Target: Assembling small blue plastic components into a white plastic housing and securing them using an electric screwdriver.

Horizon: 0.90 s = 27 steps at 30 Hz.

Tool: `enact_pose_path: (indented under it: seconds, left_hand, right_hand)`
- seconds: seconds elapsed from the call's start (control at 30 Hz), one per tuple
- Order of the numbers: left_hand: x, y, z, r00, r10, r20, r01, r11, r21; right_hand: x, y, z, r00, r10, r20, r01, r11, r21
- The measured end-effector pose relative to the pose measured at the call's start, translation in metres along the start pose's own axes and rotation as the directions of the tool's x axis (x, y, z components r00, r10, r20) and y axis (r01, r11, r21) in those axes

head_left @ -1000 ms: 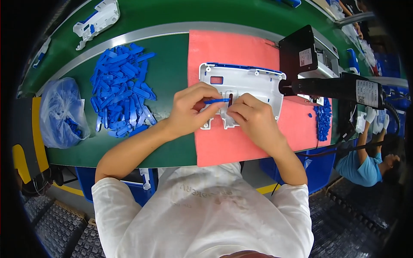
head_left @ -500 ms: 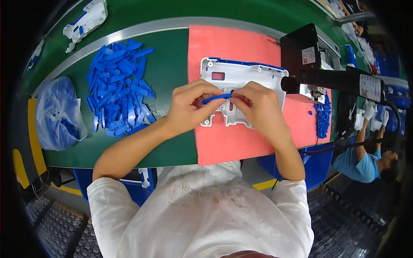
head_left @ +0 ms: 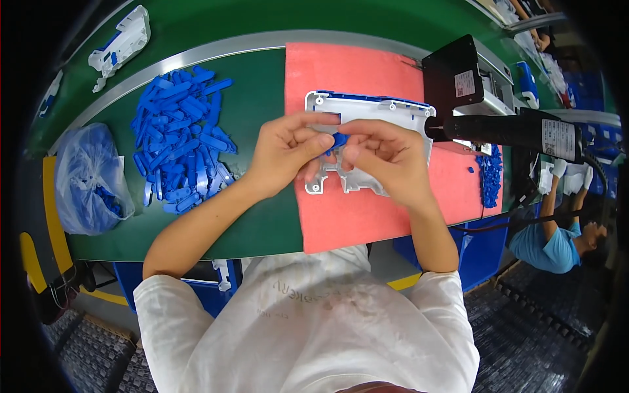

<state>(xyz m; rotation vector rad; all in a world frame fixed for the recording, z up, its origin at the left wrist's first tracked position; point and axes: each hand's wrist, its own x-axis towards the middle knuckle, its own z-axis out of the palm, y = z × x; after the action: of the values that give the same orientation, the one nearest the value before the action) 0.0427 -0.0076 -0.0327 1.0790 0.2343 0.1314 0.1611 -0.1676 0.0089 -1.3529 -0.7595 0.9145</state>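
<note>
A small blue plastic piece (head_left: 337, 142) is at the fingertips of my left hand (head_left: 283, 152), mostly covered by the thumb and curled fingers. The left index finger points across above it. Close by on the right, my right hand (head_left: 392, 157) has its thumb and index finger apart. Its index fingertip is near or against the blue piece; the exact contact is hard to see. Under both hands lies a white plastic housing half (head_left: 386, 111) with a blue strip along its far edge, partly hidden by the hands.
A pink mat (head_left: 357, 226) covers part of the green table. Left are a pile of long blue pieces (head_left: 183, 131) and a clear plastic bag (head_left: 92, 177). On the right, a black device (head_left: 452, 75), a black arm (head_left: 504, 134) and small blue parts (head_left: 490, 180). A co-worker (head_left: 547, 245) sits farther right.
The thumb and index finger of my right hand have parted from their pinch. The blue piece, earlier lengthwise between both hands, is now turned and mostly behind my left fingers.
</note>
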Motion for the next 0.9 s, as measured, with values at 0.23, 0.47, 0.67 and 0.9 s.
enact_pose_path:
  seconds: [0.23, 0.47, 0.67, 0.9]
  left_hand:
    - [-0.006, 0.017, 0.012, 0.966, -0.205, 0.16, 0.232, 0.957, -0.176]
    - [0.005, 0.002, -0.011, 0.629, 0.382, 0.678, -0.752, 0.077, 0.654]
    - [0.003, -0.001, -0.005, 0.677, 0.188, 0.712, -0.718, -0.048, 0.695]
    - [0.004, -0.002, -0.006, 0.686, 0.219, 0.694, -0.709, -0.016, 0.706]
  right_hand:
    - [0.004, 0.003, -0.004, 0.977, -0.213, -0.031, 0.213, 0.977, -0.005]
    - [-0.002, -0.002, -0.042, 0.991, 0.103, -0.09, -0.127, 0.933, -0.336]
    - [0.001, 0.016, -0.037, 0.994, 0.063, -0.087, -0.097, 0.87, -0.483]
    - [0.001, 0.016, -0.039, 0.99, 0.093, -0.107, -0.133, 0.864, -0.485]
